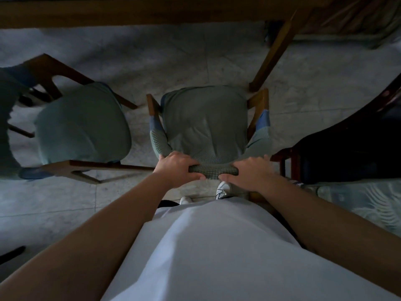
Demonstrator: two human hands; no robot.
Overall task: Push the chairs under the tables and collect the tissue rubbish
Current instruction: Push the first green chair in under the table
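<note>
While standing short of the table (152, 11), the middle chair (205, 124) is being gripped by its covered backrest, left hand (176, 168) and right hand (251, 172) curling round it; a second chair (82, 124) is sitting left.

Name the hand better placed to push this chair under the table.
Neither alone: left hand and right hand both grip the chair's backrest, either side of its middle; the table edge lies straight ahead.
</note>
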